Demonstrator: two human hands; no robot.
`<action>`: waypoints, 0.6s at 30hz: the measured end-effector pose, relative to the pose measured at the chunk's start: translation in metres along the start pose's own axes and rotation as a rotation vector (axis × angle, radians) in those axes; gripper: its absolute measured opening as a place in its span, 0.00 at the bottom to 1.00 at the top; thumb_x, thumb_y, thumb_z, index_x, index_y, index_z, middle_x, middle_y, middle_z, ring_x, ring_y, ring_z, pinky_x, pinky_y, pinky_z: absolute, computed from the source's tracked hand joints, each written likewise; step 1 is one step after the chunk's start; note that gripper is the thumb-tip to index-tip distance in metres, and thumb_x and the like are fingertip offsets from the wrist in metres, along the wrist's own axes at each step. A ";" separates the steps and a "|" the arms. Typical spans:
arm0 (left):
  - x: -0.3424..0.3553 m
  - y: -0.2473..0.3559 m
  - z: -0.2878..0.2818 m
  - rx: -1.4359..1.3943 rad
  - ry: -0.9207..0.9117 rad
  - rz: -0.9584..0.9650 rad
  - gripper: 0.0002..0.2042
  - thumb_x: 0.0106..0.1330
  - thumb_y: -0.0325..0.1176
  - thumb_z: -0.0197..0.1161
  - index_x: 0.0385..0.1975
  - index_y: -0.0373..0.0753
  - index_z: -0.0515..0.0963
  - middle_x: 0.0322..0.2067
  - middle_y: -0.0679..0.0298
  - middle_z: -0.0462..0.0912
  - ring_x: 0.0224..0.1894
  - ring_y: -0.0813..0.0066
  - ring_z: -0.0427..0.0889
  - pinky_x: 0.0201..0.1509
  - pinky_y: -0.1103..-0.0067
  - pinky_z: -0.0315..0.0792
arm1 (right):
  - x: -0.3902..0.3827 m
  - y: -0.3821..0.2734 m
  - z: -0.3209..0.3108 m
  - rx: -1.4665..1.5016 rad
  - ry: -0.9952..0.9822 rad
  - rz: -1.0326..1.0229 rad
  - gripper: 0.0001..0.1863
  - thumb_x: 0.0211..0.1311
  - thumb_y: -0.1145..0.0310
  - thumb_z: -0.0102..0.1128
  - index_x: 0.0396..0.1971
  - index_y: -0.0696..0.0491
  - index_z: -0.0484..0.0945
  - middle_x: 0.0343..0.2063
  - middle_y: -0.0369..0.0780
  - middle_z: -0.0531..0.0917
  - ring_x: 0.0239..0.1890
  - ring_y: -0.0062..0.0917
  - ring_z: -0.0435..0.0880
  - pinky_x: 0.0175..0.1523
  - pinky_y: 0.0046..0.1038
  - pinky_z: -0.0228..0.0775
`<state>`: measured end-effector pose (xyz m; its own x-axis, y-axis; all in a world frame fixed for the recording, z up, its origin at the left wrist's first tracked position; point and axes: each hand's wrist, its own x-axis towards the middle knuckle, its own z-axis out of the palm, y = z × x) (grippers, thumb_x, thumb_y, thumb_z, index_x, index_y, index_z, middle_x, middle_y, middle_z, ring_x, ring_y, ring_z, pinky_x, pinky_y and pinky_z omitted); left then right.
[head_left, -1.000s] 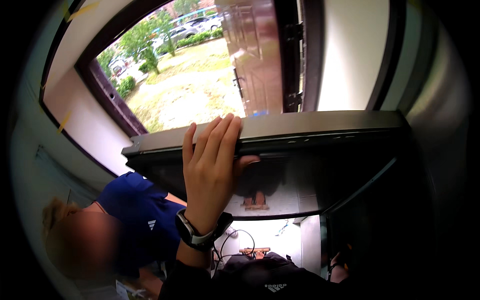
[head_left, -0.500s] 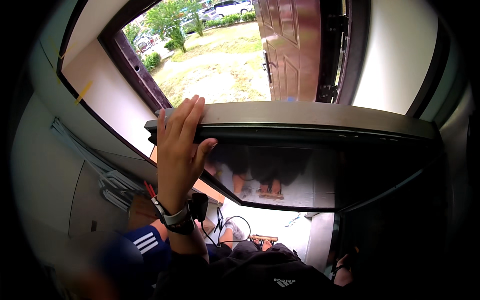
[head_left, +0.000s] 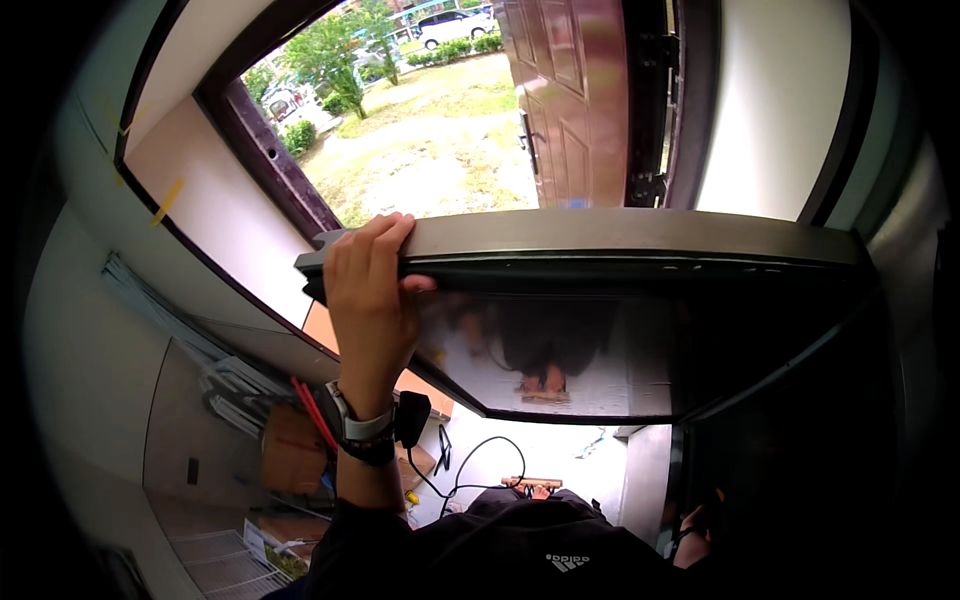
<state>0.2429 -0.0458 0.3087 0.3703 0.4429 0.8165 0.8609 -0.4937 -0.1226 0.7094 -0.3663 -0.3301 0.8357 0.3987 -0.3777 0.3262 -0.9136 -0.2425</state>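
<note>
My left hand (head_left: 372, 290) is wrapped over the left end of a metal-edged door (head_left: 630, 230), with the thumb on its inner side and the fingers over the top edge. The door has a dark gasket and a glossy, reflective inner panel (head_left: 550, 350); it looks like an appliance door. A watch with a light strap (head_left: 362, 428) and a black device with a cable (head_left: 411, 418) sit by my left wrist. Low on the right, part of my right hand (head_left: 692, 525) shows near the dark body beside the door; its fingers are lost in shadow.
Ahead, a brown house door (head_left: 570, 100) stands ajar onto grass and parked cars. To the left are folded white racks (head_left: 235, 385), a cardboard box (head_left: 292, 450) and a wire shelf (head_left: 225, 560). A black cable (head_left: 490, 440) loops above the pale floor.
My left hand has closed more fully around the door's edge. The person in blue shorts at the lower left is out of view, uncovering boxes and the wire shelf. The view has shifted slightly.
</note>
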 end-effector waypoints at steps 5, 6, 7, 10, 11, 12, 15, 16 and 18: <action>0.011 -0.017 0.010 -0.032 0.008 -0.003 0.35 0.53 0.48 0.69 0.59 0.39 0.68 0.58 0.55 0.72 0.61 0.55 0.70 0.69 0.58 0.54 | 0.027 0.061 0.064 0.303 0.061 0.187 0.26 0.70 0.53 0.45 0.56 0.57 0.72 0.52 0.46 0.79 0.48 0.35 0.82 0.47 0.35 0.76; 0.009 -0.018 -0.006 -0.024 0.066 -0.015 0.37 0.52 0.49 0.70 0.61 0.40 0.67 0.61 0.55 0.70 0.63 0.55 0.69 0.70 0.57 0.53 | 0.016 0.039 0.048 0.198 0.029 0.153 0.25 0.70 0.53 0.46 0.56 0.57 0.72 0.52 0.46 0.79 0.48 0.35 0.81 0.47 0.35 0.76; -0.006 -0.039 -0.013 -0.169 0.118 -0.100 0.42 0.50 0.52 0.71 0.64 0.39 0.64 0.65 0.54 0.64 0.66 0.56 0.65 0.71 0.59 0.52 | 0.012 0.029 0.033 0.136 0.017 0.127 0.25 0.70 0.53 0.46 0.56 0.57 0.72 0.52 0.46 0.79 0.48 0.35 0.81 0.48 0.35 0.75; -0.049 -0.077 -0.003 -0.653 0.220 -0.404 0.47 0.51 0.54 0.72 0.67 0.36 0.58 0.66 0.54 0.63 0.67 0.59 0.62 0.71 0.65 0.54 | 0.002 0.010 0.013 0.067 0.005 0.104 0.25 0.69 0.54 0.47 0.56 0.58 0.73 0.52 0.46 0.79 0.49 0.36 0.81 0.49 0.36 0.74; -0.050 -0.080 0.003 -0.898 0.182 -0.436 0.49 0.51 0.55 0.73 0.68 0.35 0.55 0.64 0.54 0.64 0.66 0.60 0.63 0.70 0.67 0.56 | 0.002 0.008 0.014 0.058 -0.003 0.101 0.25 0.69 0.54 0.47 0.56 0.58 0.73 0.52 0.46 0.79 0.50 0.36 0.80 0.50 0.36 0.74; -0.054 -0.077 0.003 -1.030 0.091 -0.497 0.48 0.53 0.53 0.72 0.68 0.35 0.55 0.62 0.57 0.65 0.66 0.66 0.63 0.69 0.71 0.58 | -0.001 0.006 0.017 0.057 -0.008 0.106 0.25 0.69 0.54 0.48 0.56 0.58 0.73 0.52 0.47 0.79 0.50 0.36 0.80 0.50 0.36 0.74; -0.078 -0.103 0.048 -1.276 0.070 -0.669 0.37 0.61 0.45 0.69 0.66 0.37 0.61 0.58 0.64 0.69 0.58 0.76 0.67 0.59 0.82 0.63 | -0.001 0.007 -0.001 0.027 0.026 0.109 0.25 0.69 0.54 0.49 0.55 0.58 0.73 0.52 0.47 0.80 0.51 0.36 0.80 0.52 0.36 0.72; -0.094 -0.103 0.024 -1.191 0.077 -0.762 0.35 0.62 0.45 0.68 0.65 0.36 0.62 0.57 0.65 0.70 0.57 0.77 0.68 0.59 0.82 0.62 | 0.022 0.007 0.004 -0.035 0.000 0.034 0.25 0.69 0.54 0.49 0.55 0.58 0.73 0.52 0.47 0.80 0.51 0.36 0.80 0.53 0.36 0.72; -0.075 -0.100 0.018 -1.174 0.011 -0.803 0.32 0.64 0.45 0.66 0.63 0.35 0.65 0.55 0.65 0.72 0.55 0.77 0.69 0.59 0.82 0.62 | 0.022 0.009 0.007 -0.046 0.007 0.056 0.25 0.68 0.55 0.50 0.55 0.58 0.73 0.52 0.47 0.80 0.52 0.36 0.79 0.54 0.36 0.71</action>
<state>0.1355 -0.0166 0.2498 -0.0799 0.8923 0.4443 0.0457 -0.4420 0.8958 0.7279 -0.3651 -0.3474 0.8562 0.3467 -0.3830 0.2989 -0.9372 -0.1800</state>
